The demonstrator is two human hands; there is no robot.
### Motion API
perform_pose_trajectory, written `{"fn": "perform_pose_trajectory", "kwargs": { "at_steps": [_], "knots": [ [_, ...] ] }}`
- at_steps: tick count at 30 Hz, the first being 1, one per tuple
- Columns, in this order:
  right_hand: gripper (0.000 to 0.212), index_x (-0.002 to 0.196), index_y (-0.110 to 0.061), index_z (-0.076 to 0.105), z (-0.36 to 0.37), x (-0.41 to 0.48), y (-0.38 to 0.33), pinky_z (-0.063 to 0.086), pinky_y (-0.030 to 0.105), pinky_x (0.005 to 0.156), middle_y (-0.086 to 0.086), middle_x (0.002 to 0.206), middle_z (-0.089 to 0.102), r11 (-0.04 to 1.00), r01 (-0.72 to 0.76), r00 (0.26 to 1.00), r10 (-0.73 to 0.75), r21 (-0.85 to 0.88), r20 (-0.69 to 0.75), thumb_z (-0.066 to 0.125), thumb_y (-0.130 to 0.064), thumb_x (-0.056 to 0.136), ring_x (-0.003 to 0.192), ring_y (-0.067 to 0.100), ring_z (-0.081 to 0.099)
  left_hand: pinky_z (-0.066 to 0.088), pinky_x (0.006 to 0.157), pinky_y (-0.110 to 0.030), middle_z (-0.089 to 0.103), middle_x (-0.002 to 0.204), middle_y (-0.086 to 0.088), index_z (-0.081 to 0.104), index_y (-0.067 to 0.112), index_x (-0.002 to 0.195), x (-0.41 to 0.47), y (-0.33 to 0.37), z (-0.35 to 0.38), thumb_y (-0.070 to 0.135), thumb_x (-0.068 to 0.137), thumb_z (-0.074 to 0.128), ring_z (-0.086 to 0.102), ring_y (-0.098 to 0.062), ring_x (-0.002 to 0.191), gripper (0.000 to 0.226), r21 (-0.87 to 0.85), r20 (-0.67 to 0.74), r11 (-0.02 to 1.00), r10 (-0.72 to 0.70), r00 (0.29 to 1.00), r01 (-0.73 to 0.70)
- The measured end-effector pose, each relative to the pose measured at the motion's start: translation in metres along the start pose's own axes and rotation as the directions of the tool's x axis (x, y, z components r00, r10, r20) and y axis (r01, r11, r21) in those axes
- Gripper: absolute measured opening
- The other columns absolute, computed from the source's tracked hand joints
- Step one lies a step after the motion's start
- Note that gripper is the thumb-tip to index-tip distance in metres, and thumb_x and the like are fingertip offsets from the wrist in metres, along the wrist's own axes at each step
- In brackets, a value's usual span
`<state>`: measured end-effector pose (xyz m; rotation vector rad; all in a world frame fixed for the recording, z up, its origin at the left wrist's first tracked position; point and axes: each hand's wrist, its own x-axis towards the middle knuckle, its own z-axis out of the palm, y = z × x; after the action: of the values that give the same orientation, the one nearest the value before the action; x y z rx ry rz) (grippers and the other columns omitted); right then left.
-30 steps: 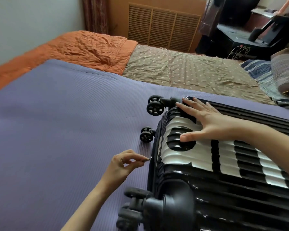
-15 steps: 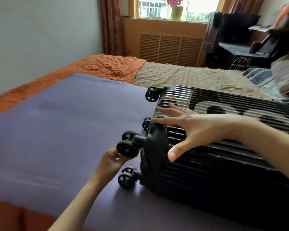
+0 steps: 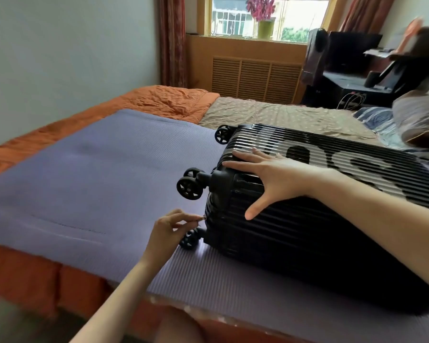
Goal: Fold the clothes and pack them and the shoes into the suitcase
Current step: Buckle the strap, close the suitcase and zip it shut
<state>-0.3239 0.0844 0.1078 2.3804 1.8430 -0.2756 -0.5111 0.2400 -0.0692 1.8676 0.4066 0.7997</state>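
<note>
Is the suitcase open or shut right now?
Shut: the suitcase lies flat on the mat, shells together. The left hand pinches the zipper pull at the wheel end; the right hand presses flat on top.

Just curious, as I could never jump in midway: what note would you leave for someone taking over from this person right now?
Left hand: pinches the zipper pull at the wheel end of the black suitcase.
Right hand: flat, fingers spread, on its top shell.
Suitcase lies closed on the purple mat; nothing else of the job shows.
Done: unclear whether anything is packed.
Left: work the zipper; which way, I cannot tell.
</note>
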Motion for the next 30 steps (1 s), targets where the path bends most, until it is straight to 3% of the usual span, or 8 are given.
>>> {"fn": "perform_pose_trajectory", "kwargs": {
  "at_steps": [8,15,19,26,30],
  "knots": [
    [0.119,0.143,-0.055,-0.006,0.003,0.002,0.0,0.006,0.064,0.113,-0.022,0.155,-0.015,1.0,-0.008,1.0,0.008,0.0,0.015,0.071,-0.075,0.054,0.144,0.018,-0.019,0.053,0.062,-0.026,0.065,0.078,-0.002,0.075,0.022,0.091,-0.03,0.014,0.021,-0.001,0.081,0.067,0.064,-0.015,0.07,0.026,-0.096,-0.083,0.995,-0.047,0.995,0.039],
    [0.12,0.146,-0.048,-0.007,0.007,-0.008,-0.002,0.003,0.062,0.114,-0.013,0.158,-0.014,1.0,-0.022,0.999,0.022,-0.005,-0.032,0.071,-0.072,0.058,0.145,0.019,-0.017,0.047,0.064,-0.016,0.064,0.081,0.008,0.073,0.028,0.091,-0.048,0.027,0.038,0.003,0.08,0.07,0.063,-0.011,0.074,0.028,-0.001,-0.118,1.0,-0.006,0.993,0.006],
    [0.12,0.146,-0.048,-0.007,0.012,-0.027,0.008,0.004,0.06,0.114,-0.013,0.157,-0.015,0.999,-0.051,0.998,0.051,-0.003,-0.043,0.071,-0.072,0.058,0.145,0.017,-0.014,0.05,0.071,-0.018,0.065,0.084,0.011,0.071,0.036,0.09,-0.065,0.039,0.065,0.009,0.079,0.072,0.063,-0.006,0.078,0.03,-0.013,-0.123,0.995,-0.103,0.987,0.102],
    [0.12,0.144,-0.052,-0.01,0.028,-0.068,0.04,0.001,0.056,0.117,-0.018,0.155,-0.018,0.997,-0.079,0.994,0.08,0.014,-0.076,0.067,-0.077,0.056,0.145,0.014,-0.014,0.047,0.072,-0.013,0.064,0.081,0.009,0.074,0.026,0.093,-0.078,0.058,0.102,0.007,0.078,0.073,0.062,-0.006,0.08,0.024,-0.03,-0.118,0.995,-0.102,0.988,0.099],
    [0.115,0.146,-0.049,-0.004,0.033,-0.094,0.055,0.0,0.049,0.118,-0.014,0.157,-0.013,0.994,-0.098,0.989,0.103,0.048,-0.106,0.065,-0.076,0.058,0.145,0.01,-0.012,0.05,0.077,-0.018,0.065,0.082,0.011,0.074,0.025,0.093,-0.084,0.066,0.125,0.008,0.077,0.074,0.064,-0.005,0.082,0.023,-0.026,-0.122,0.996,-0.086,0.989,0.084]
  ]
}}
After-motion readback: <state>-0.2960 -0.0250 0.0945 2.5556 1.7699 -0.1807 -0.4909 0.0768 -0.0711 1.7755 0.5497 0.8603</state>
